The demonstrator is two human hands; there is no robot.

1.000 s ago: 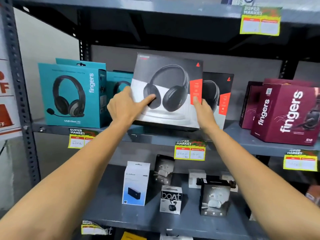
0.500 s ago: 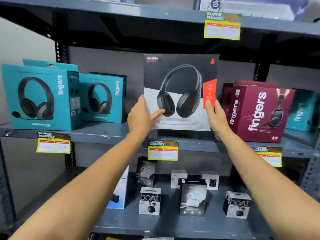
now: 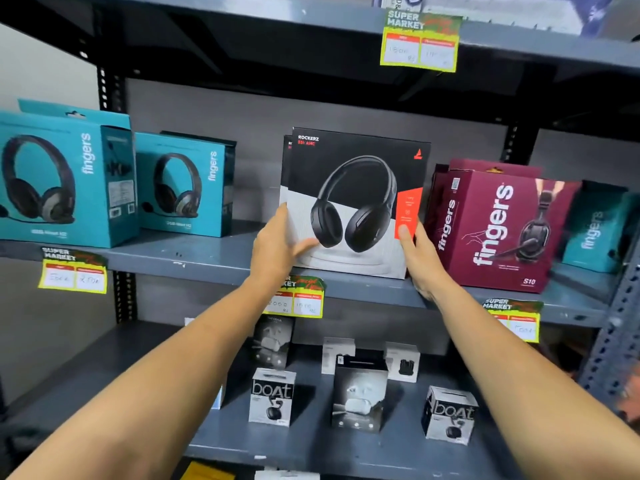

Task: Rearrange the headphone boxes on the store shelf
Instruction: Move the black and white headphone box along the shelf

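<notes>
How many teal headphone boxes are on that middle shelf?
3. One teal box at the far left, a second beside it, a third at the far right behind the maroon box. Others may be hidden behind.

I see the Rockerz box (image 3: 353, 202) on the middle shelf (image 3: 214, 258) — its twin (image 3: 286, 168) just behind, the S10 box (image 3: 498, 230) at right.

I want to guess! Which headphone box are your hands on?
The front black Rockerz box in the middle: left hand and right hand both touch it. The teal boxes and maroon box stand untouched.
</notes>
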